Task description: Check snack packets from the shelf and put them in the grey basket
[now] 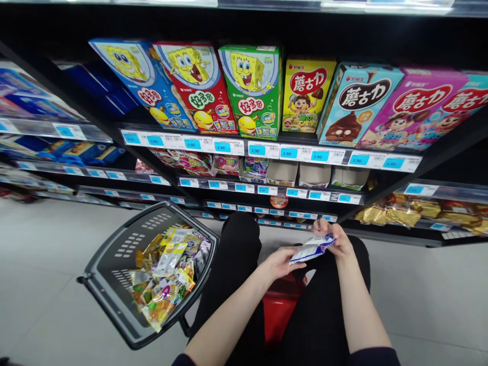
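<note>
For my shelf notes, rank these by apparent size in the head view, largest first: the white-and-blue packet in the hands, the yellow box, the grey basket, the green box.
1. Grey basket
2. Green box
3. Yellow box
4. White-and-blue packet

Apparent size only; differing nearness leaves real sizes unsure.

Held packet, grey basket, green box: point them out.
Held packet (311, 249): head view, middle of its upward-facing side.
Grey basket (110, 263): head view, bare inner wall beside the slots.
Green box (250, 93): head view, middle of its front face.
</note>
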The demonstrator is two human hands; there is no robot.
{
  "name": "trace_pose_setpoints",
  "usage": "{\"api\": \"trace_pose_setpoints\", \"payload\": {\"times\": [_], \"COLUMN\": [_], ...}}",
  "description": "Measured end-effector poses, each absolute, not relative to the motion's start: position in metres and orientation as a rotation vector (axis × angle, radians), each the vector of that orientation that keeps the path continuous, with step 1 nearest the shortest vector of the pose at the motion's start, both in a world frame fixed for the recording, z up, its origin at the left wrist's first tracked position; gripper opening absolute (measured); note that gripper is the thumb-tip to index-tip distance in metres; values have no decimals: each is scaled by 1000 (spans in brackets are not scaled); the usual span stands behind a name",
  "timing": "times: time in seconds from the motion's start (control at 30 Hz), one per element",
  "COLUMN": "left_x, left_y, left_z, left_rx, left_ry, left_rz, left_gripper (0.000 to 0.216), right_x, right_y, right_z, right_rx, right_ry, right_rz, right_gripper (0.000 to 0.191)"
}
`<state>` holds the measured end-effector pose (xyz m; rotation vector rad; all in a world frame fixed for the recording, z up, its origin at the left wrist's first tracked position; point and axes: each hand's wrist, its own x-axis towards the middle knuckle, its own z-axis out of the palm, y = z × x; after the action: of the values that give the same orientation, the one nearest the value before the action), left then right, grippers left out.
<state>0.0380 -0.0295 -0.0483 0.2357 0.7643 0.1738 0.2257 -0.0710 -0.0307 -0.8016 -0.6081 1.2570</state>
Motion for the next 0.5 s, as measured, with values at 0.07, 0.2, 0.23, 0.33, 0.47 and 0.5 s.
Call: {"api": "trace_pose_setpoints", "payload": {"times": [0.07, 0.2, 0.23, 0.33, 0.47, 0.5], "left_x": [40, 41, 41, 40, 40, 40], "left_y": [-28, -22, -21, -17, -15, -14], "left_z": [-49, -48, -47, -48, -52, -53], "left_rx": [297, 456, 504, 614, 697, 706], "left_ry": [801, 808, 819, 926, 1045, 1060], "left_rz": [323, 602, 654, 763, 793, 793], "left_gripper": [20, 25, 27, 30, 32, 32], "right_x": [228, 229, 229, 226, 225, 226], "right_y": [-70, -66, -64, -58, -52, -52], "right_z": [-29, -26, -26, -33, -51, -54], "right_rx": [-820, -992, -1037, -1173, -1449, -1518], "right_ry": [-581, -502, -499, -506, -598, -636], "right_rz": [1237, 1188, 1198, 1224, 1042, 972], "right_gripper": [32, 44, 52, 54, 34, 31]}}
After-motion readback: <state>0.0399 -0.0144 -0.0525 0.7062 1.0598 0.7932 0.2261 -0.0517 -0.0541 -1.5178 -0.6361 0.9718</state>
